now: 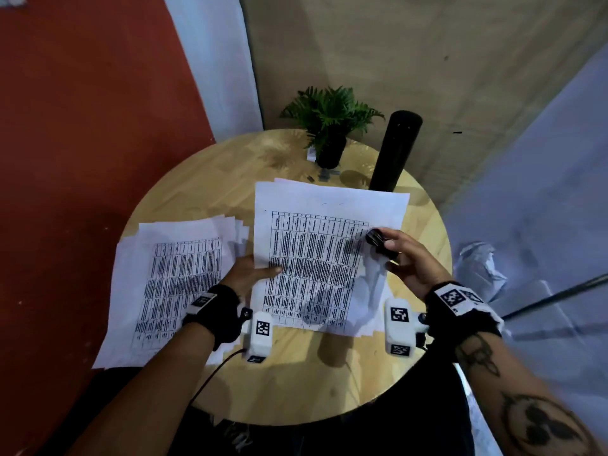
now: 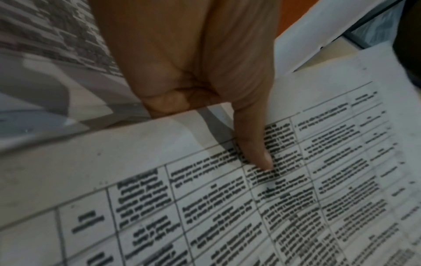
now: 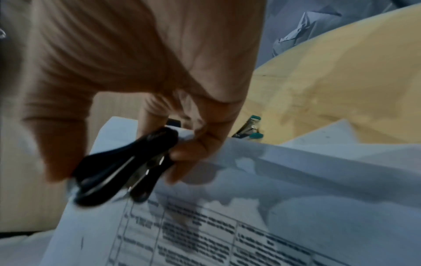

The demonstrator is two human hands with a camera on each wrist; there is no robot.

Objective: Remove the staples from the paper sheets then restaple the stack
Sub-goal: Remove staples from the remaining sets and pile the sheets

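Note:
Two lots of printed sheets lie on the round wooden table [image 1: 296,390]. The left stack [image 1: 171,284] is fanned out loosely. My left hand [image 1: 253,271] pinches the left edge of the right stack [image 1: 316,258], thumb [image 2: 257,149] on top of the printed table and fingers underneath. My right hand [image 1: 404,258] grips a black staple remover [image 1: 378,245] at that stack's right edge, near the top corner. In the right wrist view the staple remover [image 3: 123,171] sits on the sheet's corner, and the fingers [image 3: 198,153] also touch the paper's edge. No staple can be made out.
A stapler [image 3: 249,128] with teal parts lies on the table beyond the sheets. A potted plant [image 1: 330,133] and a tall black cylinder [image 1: 396,149] stand at the far edge. Crumpled paper [image 1: 483,261] lies off the table to the right.

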